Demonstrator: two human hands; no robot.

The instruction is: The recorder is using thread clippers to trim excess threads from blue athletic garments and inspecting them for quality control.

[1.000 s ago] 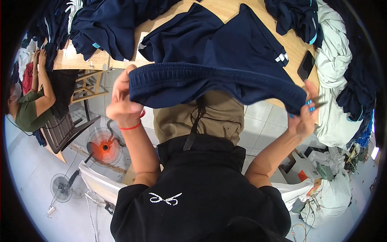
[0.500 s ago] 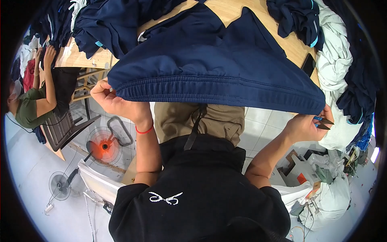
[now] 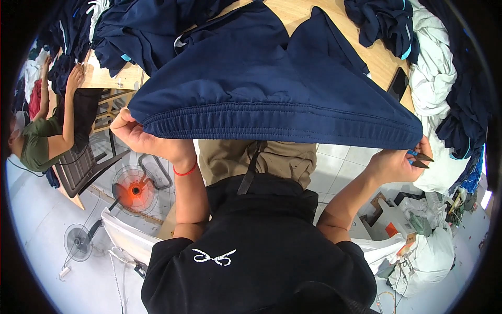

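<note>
A pair of navy trousers [image 3: 246,78] is stretched between my hands, its gathered elastic waistband [image 3: 230,121] toward me and its legs spread over the table. My left hand [image 3: 151,140], below a red wrist cord, is closed on the left end of the waistband. At the other end, my right hand [image 3: 392,165] grips the band. Blue-handled thread snips [image 3: 421,159] are also in that hand, their dark blades pointing right, apart from the cloth. Some right fingers are hidden behind the fabric.
The wooden table [image 3: 384,57] carries a dark phone [image 3: 398,83] and heaps of navy garments [image 3: 141,36]. White cloth [image 3: 431,68] hangs along the right side. At the left, a co-worker [image 3: 44,138] handles dark cloth beside a chair [image 3: 86,165]. Fans [image 3: 135,189] stand on the floor.
The left end of the waistband, with my left hand, has shifted slightly left and toward me. My right hand has barely moved. The co-worker's arms have shifted.
</note>
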